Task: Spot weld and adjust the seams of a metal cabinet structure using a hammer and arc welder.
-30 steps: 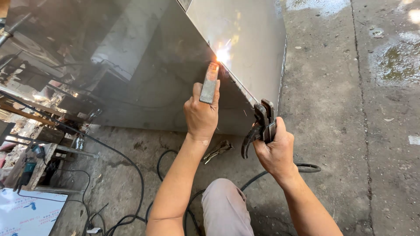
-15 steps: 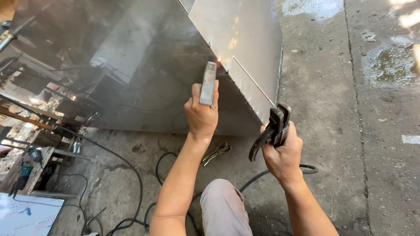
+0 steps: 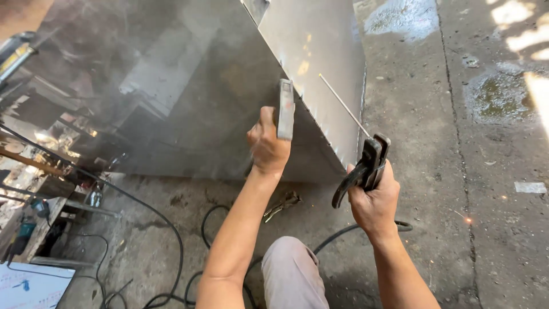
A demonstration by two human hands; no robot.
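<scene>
While cables (image 3: 171, 240) cross the concrete floor (image 3: 457, 143), each hand grips: left hand (image 3: 267, 146) a metal bar (image 3: 285, 109), right hand (image 3: 374, 197) an electrode holder (image 3: 366, 166).

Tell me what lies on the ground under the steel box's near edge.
Below the steel box, locking pliers and black cables lie on the concrete floor. Whatever sits beneath the box itself is covered.

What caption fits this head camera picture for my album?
Left hand holds a flat grey metal bar against shiny steel sheets; right hand grips a black welding rod holder.
</scene>
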